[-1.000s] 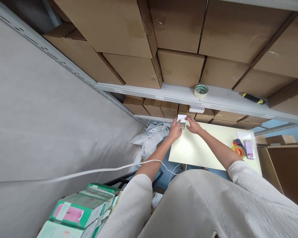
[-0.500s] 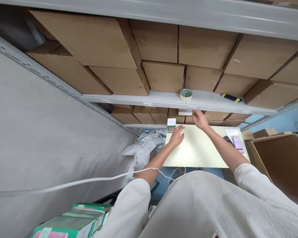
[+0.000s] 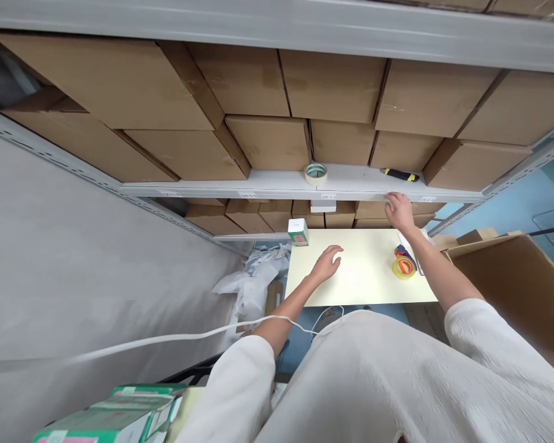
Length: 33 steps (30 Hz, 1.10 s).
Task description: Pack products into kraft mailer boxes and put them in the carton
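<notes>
My left hand (image 3: 325,263) hovers over the pale yellow tabletop (image 3: 355,283), open, fingers loosely apart and holding nothing. Nearest to it is a small white and green box (image 3: 298,232) at the table's back left corner. At the shelf's front edge, my right hand (image 3: 400,213) is raised with its fingers apart, just below a black and yellow utility knife (image 3: 399,175). I see nothing in that hand. A tape dispenser with a yellow roll (image 3: 404,267) rests on the table's right side, beside my right forearm, which partly covers a phone.
Brown cartons (image 3: 268,141) fill the shelves in front. A roll of masking tape (image 3: 316,174) sits on the shelf (image 3: 281,181). Crumpled white wrapping (image 3: 258,280) lies left of the table, and a large open carton (image 3: 512,289) stands right. A white cable (image 3: 180,337) crosses low at left.
My right hand has moved right along the shelf edge, away from the white box below the shelf, towards the knife. The tape dispenser's roll has come into sight. The camera view has shifted right.
</notes>
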Available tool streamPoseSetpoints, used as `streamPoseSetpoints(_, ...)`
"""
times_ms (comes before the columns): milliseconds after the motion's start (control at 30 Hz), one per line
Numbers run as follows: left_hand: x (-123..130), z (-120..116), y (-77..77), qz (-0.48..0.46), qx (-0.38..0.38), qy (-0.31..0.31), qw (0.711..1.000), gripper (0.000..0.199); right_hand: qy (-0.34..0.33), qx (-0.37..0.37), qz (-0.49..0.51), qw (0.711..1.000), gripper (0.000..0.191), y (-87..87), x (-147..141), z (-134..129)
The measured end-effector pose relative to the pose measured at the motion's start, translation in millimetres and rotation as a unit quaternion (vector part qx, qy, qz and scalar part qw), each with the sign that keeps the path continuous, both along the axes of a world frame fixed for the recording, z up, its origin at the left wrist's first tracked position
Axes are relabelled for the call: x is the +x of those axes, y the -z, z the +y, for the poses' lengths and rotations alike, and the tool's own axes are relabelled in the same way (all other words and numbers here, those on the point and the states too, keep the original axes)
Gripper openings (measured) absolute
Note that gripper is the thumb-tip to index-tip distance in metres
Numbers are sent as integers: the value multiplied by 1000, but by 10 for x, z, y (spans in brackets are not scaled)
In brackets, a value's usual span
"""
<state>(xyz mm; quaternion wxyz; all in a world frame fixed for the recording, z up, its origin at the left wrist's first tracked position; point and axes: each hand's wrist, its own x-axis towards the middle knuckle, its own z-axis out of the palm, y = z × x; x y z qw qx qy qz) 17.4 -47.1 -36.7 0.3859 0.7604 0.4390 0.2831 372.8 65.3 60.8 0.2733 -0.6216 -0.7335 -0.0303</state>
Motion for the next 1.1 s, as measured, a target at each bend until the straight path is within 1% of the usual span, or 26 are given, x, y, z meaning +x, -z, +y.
streamPoseSetpoints(67,112,-73,27,3,-1,-6,1000,35,0,-10,24,1000,35,240,186,-346)
streamPoseSetpoints(133,234,-154,65,5,-3,-15,1000,36,34,-54,58,996,31,542,364,-735)
streamPoseSetpoints(200,366,-245,112,8,-8,-26,1000,36,77,-141,79,984,31,864,519,-1106)
streamPoseSetpoints(267,504,-351,161,11,-18,-38,999,36,111,-252,73,959,25,1165,645,-1412)
streamPoseSetpoints(333,642,-473,206,11,-30,-51,998,36,136,-331,49,932,21,1415,743,-1632)
streamPoseSetpoints(400,771,-610,242,10,-43,-66,997,36,123,-384,22,915,19,1607,820,-1768)
streamPoseSetpoints(500,938,-833,280,10,-56,-87,995,35,86,-424,-7,901,17,1798,906,-1854)
streamPoseSetpoints(633,1092,-1108,303,15,-70,-114,991,36,27,-424,-27,905,21,1933,987,-1861)
streamPoseSetpoints(733,1137,-1270,303,17,-76,-131,988,37,14,-408,-38,912,24,1959,1045,-1850)
streamPoseSetpoints(833,1115,-1415,292,11,-72,-152,986,37,1,-387,-52,921,25,1915,1097,-1856)
streamPoseSetpoints(933,1034,-1591,297,4,-69,-177,982,37,-39,-368,-61,927,25,1827,1097,-1902)
streamPoseSetpoints(1033,897,-1847,348,1,-72,-216,974,34,-84,-356,-73,928,28,1750,987,-2014)
streamPoseSetpoints(1100,777,-2079,412,2,-77,-242,967,32,-100,-353,-84,926,30,1718,841,-2136)
